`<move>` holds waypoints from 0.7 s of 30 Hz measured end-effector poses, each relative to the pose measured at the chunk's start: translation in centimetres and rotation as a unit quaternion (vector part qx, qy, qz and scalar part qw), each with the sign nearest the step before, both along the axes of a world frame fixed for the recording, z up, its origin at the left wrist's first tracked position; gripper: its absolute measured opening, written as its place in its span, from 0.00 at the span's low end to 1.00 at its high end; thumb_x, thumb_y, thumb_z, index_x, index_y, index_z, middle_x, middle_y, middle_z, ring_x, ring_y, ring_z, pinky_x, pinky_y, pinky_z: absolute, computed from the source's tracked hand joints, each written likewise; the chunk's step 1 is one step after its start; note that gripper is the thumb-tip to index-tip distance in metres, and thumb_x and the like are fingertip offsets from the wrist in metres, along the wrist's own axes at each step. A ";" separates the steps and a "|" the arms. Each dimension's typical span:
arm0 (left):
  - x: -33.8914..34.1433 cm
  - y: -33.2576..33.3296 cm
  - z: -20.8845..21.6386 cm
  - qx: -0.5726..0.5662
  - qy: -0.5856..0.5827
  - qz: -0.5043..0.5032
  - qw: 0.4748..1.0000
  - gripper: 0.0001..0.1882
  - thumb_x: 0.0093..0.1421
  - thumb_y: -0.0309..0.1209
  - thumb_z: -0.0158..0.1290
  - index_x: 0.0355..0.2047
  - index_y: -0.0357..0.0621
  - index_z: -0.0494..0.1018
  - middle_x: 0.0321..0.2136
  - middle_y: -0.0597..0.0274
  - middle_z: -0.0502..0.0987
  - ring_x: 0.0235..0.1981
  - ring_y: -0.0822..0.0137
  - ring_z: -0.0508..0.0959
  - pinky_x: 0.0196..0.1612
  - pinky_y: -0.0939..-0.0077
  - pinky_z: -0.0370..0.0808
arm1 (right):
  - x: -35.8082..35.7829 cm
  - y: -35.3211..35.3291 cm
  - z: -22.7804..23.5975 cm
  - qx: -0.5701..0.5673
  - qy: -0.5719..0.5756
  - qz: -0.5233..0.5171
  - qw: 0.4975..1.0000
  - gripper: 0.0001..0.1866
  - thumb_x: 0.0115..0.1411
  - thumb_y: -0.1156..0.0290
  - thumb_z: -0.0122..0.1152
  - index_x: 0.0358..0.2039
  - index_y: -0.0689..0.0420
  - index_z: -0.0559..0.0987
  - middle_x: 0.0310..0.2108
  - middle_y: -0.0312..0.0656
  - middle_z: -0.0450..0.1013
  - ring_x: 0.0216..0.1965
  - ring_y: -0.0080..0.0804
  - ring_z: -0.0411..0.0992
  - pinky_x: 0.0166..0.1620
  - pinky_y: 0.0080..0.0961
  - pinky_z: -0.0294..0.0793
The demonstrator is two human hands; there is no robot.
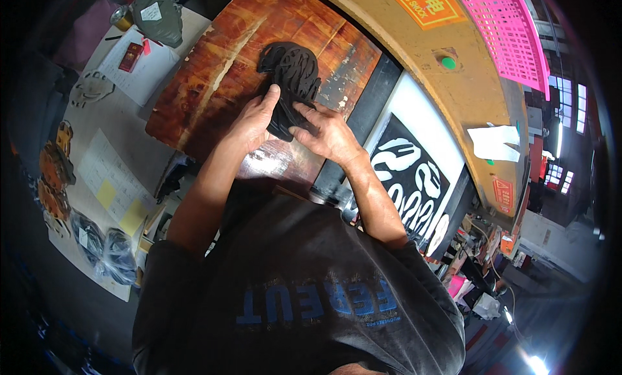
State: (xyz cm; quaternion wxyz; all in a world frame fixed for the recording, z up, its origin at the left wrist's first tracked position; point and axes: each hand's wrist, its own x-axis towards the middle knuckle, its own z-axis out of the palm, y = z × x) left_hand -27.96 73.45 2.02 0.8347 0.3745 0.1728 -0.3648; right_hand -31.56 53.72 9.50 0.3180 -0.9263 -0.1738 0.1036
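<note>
A stack of black, flexible cut-out pieces [299, 72] with curved slots, like shoe-upper parts, lies over a reddish-brown, worn board [227, 57]. My left hand [254, 121] grips the near left side of the stack, its thumb on top and its other fingers mostly hidden. From the right, my right hand [326, 133] pinches the near end, thumb and index finger apart along its edge. The far part of the stack fans out beyond both hands.
A yellow-brown machine beam [424, 57] with a green button [448, 63] crosses at right, a pink basket [505, 35] on it. Beside the board is a white panel with black-and-white shapes [411, 174]. The left table [126, 142] holds papers, brown cut-outs [55, 171] and bagged dark pieces [107, 245].
</note>
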 end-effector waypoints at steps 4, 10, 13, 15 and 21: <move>-0.2 0.5 0.1 -0.035 -0.009 -0.011 0.999 0.33 0.78 0.56 0.44 0.65 0.37 0.69 0.55 0.53 0.80 0.50 0.61 0.85 0.51 0.59 0.86 | 0.2 -0.3 0.3 -0.020 0.008 0.023 1.000 0.33 0.61 0.60 0.73 0.62 0.66 0.77 0.47 0.62 0.77 0.47 0.63 0.79 0.53 0.46 0.80; -0.7 0.9 -1.1 -0.052 -0.020 -0.003 0.998 0.26 0.77 0.48 0.50 0.59 0.36 0.73 0.51 0.52 0.81 0.48 0.58 0.85 0.50 0.51 0.87 | 0.4 -0.3 0.1 0.003 -0.008 0.017 1.000 0.29 0.62 0.73 0.64 0.65 0.62 0.75 0.51 0.62 0.78 0.48 0.63 0.78 0.55 0.45 0.79; -1.0 1.4 -1.9 -0.074 -0.008 0.015 0.997 0.19 0.74 0.37 0.53 0.56 0.34 0.74 0.48 0.51 0.82 0.46 0.57 0.86 0.48 0.48 0.87 | 0.2 -0.5 -0.6 0.043 0.034 -0.040 0.998 0.31 0.61 0.81 0.57 0.66 0.56 0.75 0.54 0.59 0.78 0.49 0.62 0.79 0.57 0.45 0.79; -1.3 1.7 -2.1 -0.090 -0.012 0.013 0.996 0.16 0.72 0.30 0.52 0.56 0.34 0.74 0.48 0.52 0.82 0.46 0.57 0.86 0.49 0.50 0.86 | 0.3 -0.7 -1.0 0.059 0.035 -0.048 0.996 0.32 0.60 0.83 0.55 0.66 0.53 0.76 0.56 0.58 0.77 0.51 0.61 0.78 0.58 0.44 0.79; -1.9 1.7 -1.7 -0.078 -0.034 0.017 0.996 0.18 0.67 0.22 0.51 0.57 0.34 0.74 0.48 0.53 0.82 0.47 0.57 0.86 0.49 0.54 0.86 | 0.4 -1.3 -1.0 0.035 -0.009 0.002 0.999 0.27 0.64 0.78 0.60 0.64 0.55 0.79 0.59 0.59 0.76 0.56 0.56 0.78 0.57 0.39 0.80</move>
